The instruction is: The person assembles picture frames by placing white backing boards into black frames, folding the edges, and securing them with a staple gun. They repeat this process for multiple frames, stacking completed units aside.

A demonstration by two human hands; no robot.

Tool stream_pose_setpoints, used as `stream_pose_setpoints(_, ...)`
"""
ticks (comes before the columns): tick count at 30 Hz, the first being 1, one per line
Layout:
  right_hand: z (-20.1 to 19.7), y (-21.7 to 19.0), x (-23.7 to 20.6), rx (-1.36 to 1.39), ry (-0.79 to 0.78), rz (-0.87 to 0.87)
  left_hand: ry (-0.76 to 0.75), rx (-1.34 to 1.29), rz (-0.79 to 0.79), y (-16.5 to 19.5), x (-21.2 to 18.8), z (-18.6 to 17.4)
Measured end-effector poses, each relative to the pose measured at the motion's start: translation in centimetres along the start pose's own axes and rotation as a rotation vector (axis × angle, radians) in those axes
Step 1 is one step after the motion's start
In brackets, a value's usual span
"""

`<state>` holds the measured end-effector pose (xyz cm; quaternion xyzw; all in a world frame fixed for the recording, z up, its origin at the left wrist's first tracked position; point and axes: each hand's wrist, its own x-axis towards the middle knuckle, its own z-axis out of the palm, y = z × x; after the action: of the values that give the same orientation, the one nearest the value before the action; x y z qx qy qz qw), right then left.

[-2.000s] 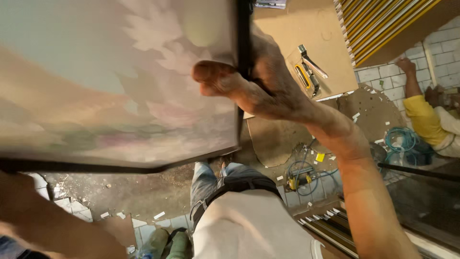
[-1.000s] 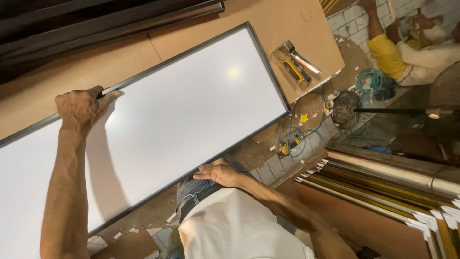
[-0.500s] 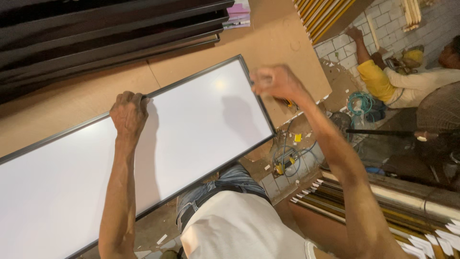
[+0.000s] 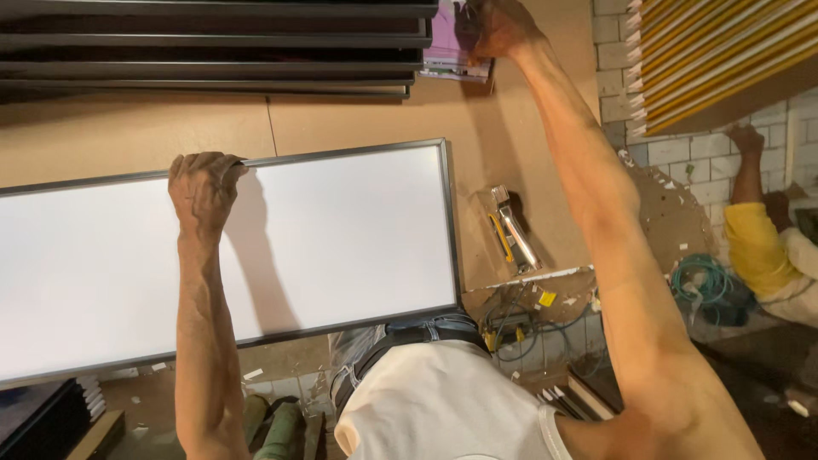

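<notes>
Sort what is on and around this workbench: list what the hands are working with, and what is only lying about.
In hand:
- large white panel in a thin dark frame, far edge gripped by the left hand
- pink-purple packet, under the right hand

Lying about:
- metal staple gun with yellow trim
- stacked dark frame mouldings
- coiled green hose
- yellow striped mouldings

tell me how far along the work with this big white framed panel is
Done: the white framed panel lies flat, white side up, on the brown worktable. In hand: the left hand grips its far edge, while the right hand reaches the purple packet. Left: the stapler lies untouched beside the panel.
</notes>
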<state>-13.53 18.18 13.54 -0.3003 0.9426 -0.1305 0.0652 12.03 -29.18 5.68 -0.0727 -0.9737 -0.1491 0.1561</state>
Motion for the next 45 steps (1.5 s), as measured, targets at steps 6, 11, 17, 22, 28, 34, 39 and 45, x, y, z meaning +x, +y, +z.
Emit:
stream_pose_setpoints(6, -1.5, 1.7, -1.1, 0.32, -0.069, 0.109, -0.027, 0.008, -0.024, -0.2, -0.2, 0.0)
stream_pose_setpoints(11, -2.1, 2.3, -3.6, 0.63, -0.073, 0.275, -0.017, -0.038, -0.002, -0.2, 0.0, -0.3)
stream_pose_setpoints(17, -3.1, 1.5, -4.4, 0.021, 0.069, 0.08, -0.029, -0.105, 0.028, -0.5, 0.9, -0.5)
stream_pose_setpoints(22, -1.8, 0.8, -4.0, 0.045, 0.18, 0.05, -0.025, -0.097, 0.011, -0.8, 0.5, 0.0)
stream_pose_setpoints(28, -3.8, -1.4, -9.7, 0.625, 0.051, 0.551, -0.047, -0.188, 0.062, 0.9, 1.1, -0.8)
stream_pose_setpoints(34, -3.0, -13.8, -20.2, 0.327, 0.257, 0.01, -0.442, -1.207, -0.12, 14.7, 5.5, 1.8)
stream_pose_setpoints(39, 0.4, -15.8, -25.3, 0.373, 0.214, 0.156, -0.749, -1.059, -0.142, 22.4, 6.9, 3.6)
stream_pose_setpoints(45, 7.1, -7.4, -31.6, 1.096, -0.113, 0.654, -0.6, -1.561, -0.212, 21.1, 9.4, 7.2)
